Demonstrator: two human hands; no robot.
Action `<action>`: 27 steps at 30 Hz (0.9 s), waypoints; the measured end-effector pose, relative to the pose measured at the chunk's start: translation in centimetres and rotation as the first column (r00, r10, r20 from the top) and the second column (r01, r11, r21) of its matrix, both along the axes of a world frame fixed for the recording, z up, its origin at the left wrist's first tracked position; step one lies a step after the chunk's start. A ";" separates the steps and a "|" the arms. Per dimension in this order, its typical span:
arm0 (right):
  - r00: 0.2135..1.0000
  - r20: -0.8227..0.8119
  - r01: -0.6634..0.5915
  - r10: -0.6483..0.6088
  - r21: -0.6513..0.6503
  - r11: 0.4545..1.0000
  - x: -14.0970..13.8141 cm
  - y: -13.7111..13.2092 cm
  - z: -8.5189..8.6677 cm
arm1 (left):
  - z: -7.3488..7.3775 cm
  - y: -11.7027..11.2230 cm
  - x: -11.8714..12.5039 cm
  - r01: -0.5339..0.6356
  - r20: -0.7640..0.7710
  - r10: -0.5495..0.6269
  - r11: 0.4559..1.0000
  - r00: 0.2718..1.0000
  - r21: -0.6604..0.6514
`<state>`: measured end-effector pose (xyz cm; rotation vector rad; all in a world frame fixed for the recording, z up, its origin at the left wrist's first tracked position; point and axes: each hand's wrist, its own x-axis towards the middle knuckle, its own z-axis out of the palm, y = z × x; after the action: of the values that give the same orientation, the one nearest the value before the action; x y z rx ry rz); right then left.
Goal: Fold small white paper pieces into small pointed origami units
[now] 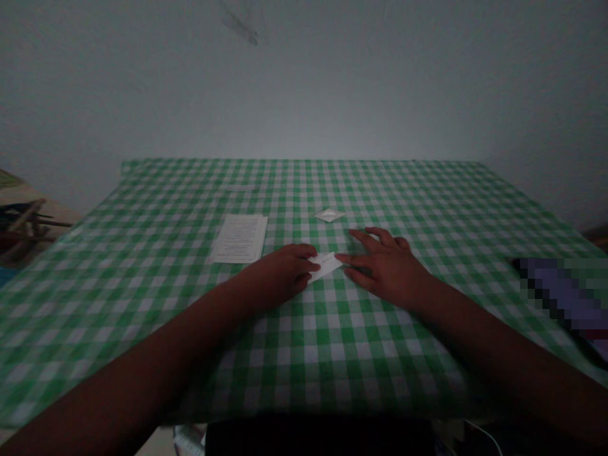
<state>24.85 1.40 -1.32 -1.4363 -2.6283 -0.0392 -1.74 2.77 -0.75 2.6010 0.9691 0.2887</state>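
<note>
A small folded piece of white paper (327, 263) lies on the checked cloth between my two hands. My left hand (289, 271) holds its left end, with the fingers bent over it and pressed on it. At the paper's right corner, the index fingertip of my right hand (387, 265) touches or nearly touches it, while the other fingers are spread. Just beyond the hands lies a small diamond-shaped folded paper (330, 215). To the left is a stack of printed paper sheets (240, 238).
The green and white checked tablecloth (294, 354) covers the table, which reaches back to a plain wall (304, 82). A dark-edged, pixelated flat object (565, 297) lies at the right edge. Wooden pieces (31, 221) stand beyond the left edge.
</note>
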 end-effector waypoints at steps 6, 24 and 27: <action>0.992 -0.098 0.085 -0.076 0.090 0.992 0.3 0.7 0.4 | -0.4 0.4 0.1 0.027 0.049 -0.028 1.000 0.998 0.016; 0.943 -0.235 -0.262 0.235 -0.090 0.961 -3.0 -0.2 -0.2 | -1.5 0.8 2.7 -0.094 0.226 0.083 0.995 0.971 0.038; 0.946 -0.239 -0.245 0.219 -0.085 0.966 -2.8 -0.1 -0.4 | -1.5 0.9 2.4 -0.051 0.218 0.049 0.999 0.975 0.006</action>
<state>22.00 1.33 -1.76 -1.0748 -2.6215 0.2885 0.64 3.69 -2.27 2.4930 0.9576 0.5812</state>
